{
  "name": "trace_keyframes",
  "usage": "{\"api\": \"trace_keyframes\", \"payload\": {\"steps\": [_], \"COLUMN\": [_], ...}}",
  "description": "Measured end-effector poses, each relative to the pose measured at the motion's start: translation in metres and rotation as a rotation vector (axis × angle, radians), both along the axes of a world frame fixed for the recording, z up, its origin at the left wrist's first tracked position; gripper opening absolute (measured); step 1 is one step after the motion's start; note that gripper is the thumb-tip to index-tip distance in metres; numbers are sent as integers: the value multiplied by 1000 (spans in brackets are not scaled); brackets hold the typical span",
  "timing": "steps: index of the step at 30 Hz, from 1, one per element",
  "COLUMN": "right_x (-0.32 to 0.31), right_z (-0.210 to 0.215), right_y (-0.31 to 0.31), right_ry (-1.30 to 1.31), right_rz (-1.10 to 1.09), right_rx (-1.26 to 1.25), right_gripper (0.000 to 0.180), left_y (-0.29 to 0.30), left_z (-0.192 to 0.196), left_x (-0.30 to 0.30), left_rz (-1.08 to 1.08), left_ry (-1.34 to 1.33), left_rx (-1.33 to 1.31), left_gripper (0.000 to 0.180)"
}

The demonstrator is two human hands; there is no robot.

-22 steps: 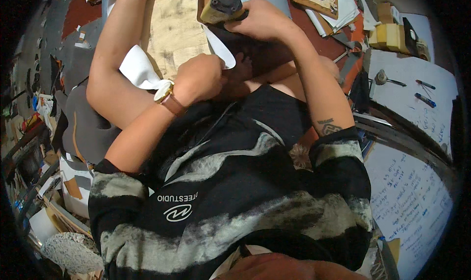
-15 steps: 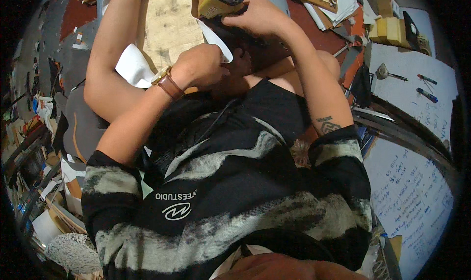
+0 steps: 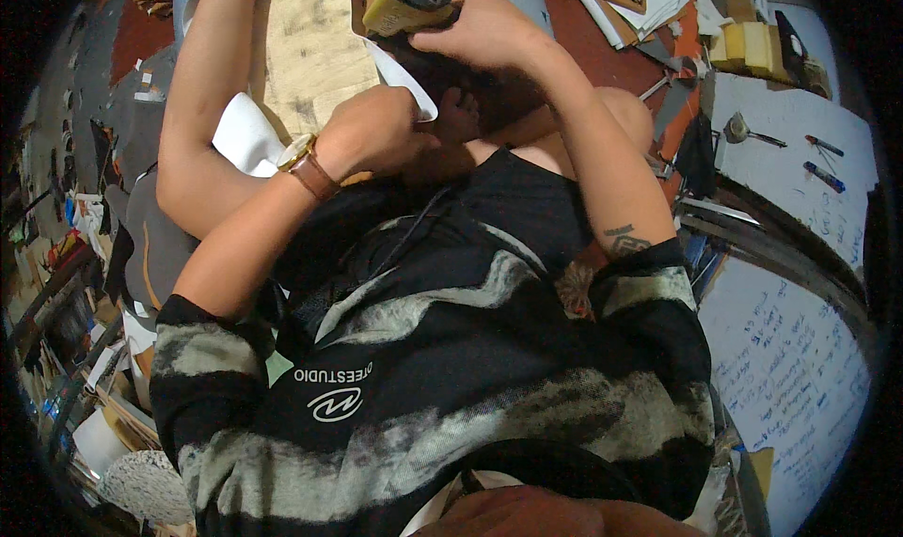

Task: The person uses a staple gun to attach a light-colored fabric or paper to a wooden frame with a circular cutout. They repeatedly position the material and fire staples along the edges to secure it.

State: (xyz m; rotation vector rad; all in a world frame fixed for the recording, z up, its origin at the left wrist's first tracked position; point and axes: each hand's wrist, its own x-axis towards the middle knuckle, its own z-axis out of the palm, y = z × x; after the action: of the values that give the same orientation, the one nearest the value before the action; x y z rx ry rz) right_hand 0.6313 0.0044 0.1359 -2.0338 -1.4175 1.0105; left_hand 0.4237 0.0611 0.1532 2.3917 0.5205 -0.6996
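Note:
A flat panel (image 3: 310,57) faced in tan, dark-smudged material rests across my lap. White sheet material (image 3: 246,137) is wrapped about it, and a loose flap stands up along the right edge. My left hand (image 3: 378,131), below a brown-strapped watch, is closed at the panel's near right corner, gripping the white sheet there; its fingertips are hidden. Wrapped around a worn yellow staple gun (image 3: 400,15) with a black cap is my right hand (image 3: 484,31). The gun's lower end is out of sight, over the panel's right edge.
My bent bare legs flank the panel. To the right lie a white written-on board (image 3: 781,349), pens (image 3: 824,177), a small metal tool (image 3: 738,129) and yellow foam blocks (image 3: 752,48). Papers (image 3: 625,15) are stacked at far right. Scraps and clutter (image 3: 80,255) fill the left side.
My right hand and the staple gun have shifted slightly left. My left hand and the panel also sit a little further left, while both grips stay the same.

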Motion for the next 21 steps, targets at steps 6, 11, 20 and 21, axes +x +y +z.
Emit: {"api": "trace_keyframes", "payload": {"steps": [6,11,20,21], "right_x": [-3,-5,-1,-1], "right_z": [4,6,-14,-12], "right_y": [0,-2,-15,-17], "right_ry": [-79,-81,17,22], "right_rz": [41,42,58,50], "right_rx": [-34,-52,87,78], "right_gripper": [63,51,51,49], "left_y": [-7,-4,-8,-8], "left_z": [-4,-16,-17,-15], "left_x": [-12,-36,-64,-67], "left_rz": [-7,116,353,350], "left_ry": [-135,-370,-528,-519], "left_rx": [75,-73,-382,-369], "left_gripper": [39,42,42,42]}}
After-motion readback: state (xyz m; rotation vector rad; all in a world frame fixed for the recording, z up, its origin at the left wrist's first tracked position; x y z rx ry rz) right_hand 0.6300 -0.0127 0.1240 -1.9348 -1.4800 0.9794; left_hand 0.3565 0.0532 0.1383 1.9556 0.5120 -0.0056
